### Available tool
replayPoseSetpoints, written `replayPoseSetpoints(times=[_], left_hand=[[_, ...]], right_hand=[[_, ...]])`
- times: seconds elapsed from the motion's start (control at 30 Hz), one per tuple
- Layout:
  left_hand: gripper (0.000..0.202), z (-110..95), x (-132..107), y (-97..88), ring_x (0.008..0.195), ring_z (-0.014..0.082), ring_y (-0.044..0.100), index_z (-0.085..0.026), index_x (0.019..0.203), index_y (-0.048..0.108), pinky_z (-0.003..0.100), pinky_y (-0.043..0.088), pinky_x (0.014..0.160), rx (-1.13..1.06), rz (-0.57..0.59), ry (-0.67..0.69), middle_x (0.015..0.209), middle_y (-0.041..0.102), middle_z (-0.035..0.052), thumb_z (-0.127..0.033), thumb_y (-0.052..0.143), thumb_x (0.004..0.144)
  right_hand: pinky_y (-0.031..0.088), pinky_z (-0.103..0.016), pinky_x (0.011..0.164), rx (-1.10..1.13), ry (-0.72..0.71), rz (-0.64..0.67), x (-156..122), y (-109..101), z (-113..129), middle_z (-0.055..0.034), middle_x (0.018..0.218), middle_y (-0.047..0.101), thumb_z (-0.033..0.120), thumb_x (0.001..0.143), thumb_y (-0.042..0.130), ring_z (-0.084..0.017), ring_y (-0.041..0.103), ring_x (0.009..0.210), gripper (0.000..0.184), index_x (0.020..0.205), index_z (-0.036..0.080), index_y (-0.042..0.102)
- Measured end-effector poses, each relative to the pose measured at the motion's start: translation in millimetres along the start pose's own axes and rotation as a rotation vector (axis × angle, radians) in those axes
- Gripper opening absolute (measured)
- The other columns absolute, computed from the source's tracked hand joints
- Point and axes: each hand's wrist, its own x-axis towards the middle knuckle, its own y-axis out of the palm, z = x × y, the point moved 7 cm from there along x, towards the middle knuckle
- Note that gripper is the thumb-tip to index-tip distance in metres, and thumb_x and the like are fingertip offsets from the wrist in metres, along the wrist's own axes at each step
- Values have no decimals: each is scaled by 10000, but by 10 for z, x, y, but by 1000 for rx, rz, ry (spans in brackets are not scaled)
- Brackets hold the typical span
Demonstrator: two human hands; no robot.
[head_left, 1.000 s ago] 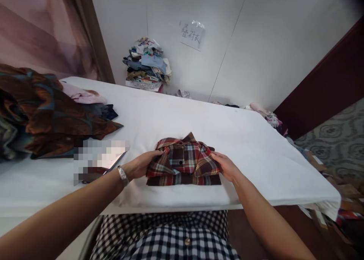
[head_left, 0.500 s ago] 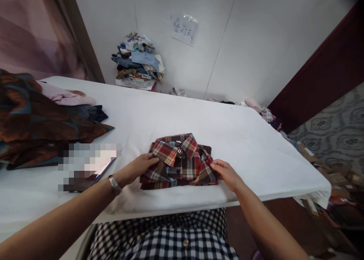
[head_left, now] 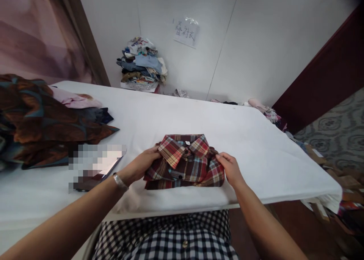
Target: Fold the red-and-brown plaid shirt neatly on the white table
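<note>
A folded plaid shirt [head_left: 196,169] in red, brown and yellow lies near the front edge of the white-covered table [head_left: 182,115], its collar facing up and away from me. My left hand [head_left: 145,162] grips the shirt's left side by the collar, fingertips partly hidden by the cloth. At the right side, my right hand [head_left: 229,168] pinches the shirt's shoulder edge between thumb and fingers. The shirt's front edge rests on the tabletop.
Crumpled brown patterned cloth [head_left: 51,123] and a pink garment [head_left: 75,99] lie to the left. Nearer is a blurred-out flat device [head_left: 99,172]. Behind the table stands a tall pile of clothes [head_left: 142,66]; more clothes [head_left: 264,110] sit at the far right corner.
Both hands still hold the shirt's sides. The collar has been lifted and shifted slightly, and its front button no longer shows clearly. The view has swung a little left.
</note>
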Motion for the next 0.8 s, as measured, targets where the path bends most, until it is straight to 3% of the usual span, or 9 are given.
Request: replayPoseSetpoints(times=[0.1,0.17,0.3,0.43,0.6,0.8], left_hand=[[178,224,56,-116,732,231,706,-130,871,666,340,592,719,-91,-84,-221,808,742,107,-209,659,711],[148,279,106,-177,701,229,702,-124,840,663,337,593,692,-129,-91,-261,792,739,112,-194,634,714],[178,128,221,-231,729,191,694,-126,875,670,283,572,719,-120,-19,-120,827,743,87,-233,658,734],[393,-21,295,-155,838,215,691,-137,998,657,340,551,819,31,-36,-8,939,743,94,-435,703,747],[393,-226,353,-138,905,211,672,-210,1030,632,319,516,839,333,-240,350,980,735,38,-423,727,714],[292,-12,497,-358,909,257,663,-232,912,679,322,484,840,561,-325,263,888,734,41,-423,720,695]], right_hand=[[286,-255,517,-212,90,54,-57,-42,-181,45,506,427,474,770,580,-131,400,534,351,557,211,488],[303,-260,538,-383,45,73,-39,-64,-176,32,535,482,480,793,556,-146,448,567,349,573,211,525],[389,-290,635,-528,-108,-3,82,-100,43,-6,704,641,529,849,513,-185,565,671,331,866,237,668],[435,-306,723,-519,-125,0,311,53,181,-30,862,699,536,847,536,-203,623,781,422,1130,242,646],[415,-275,664,-598,-204,8,476,313,191,2,717,673,392,888,496,-180,607,698,233,906,243,674],[342,-277,624,-1000,-171,30,468,420,36,-55,821,707,272,923,464,-203,615,733,190,974,226,641]])
